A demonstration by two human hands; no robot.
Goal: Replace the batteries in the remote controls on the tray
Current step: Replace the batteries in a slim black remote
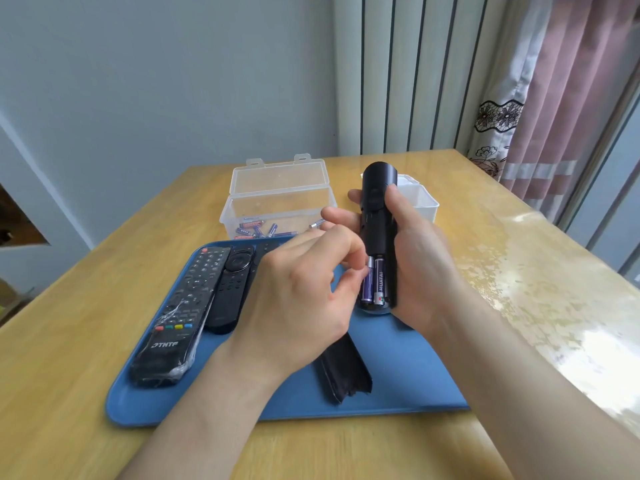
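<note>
A third remote (268, 244) on the blue tray (398, 358) is mostly hidden behind the left hand (294, 296), which also covers part of the black cover (344, 370). The right hand (415, 258) is wrapped around an open remote (377, 216) held above the tray, two batteries (374, 280) showing; the left fingertips pinch at the left battery. Two remotes (194, 306) lie on the tray's left. The wooden table (69, 341) holds a clear box (277, 199) of batteries, with curtains (554, 98) behind.
</note>
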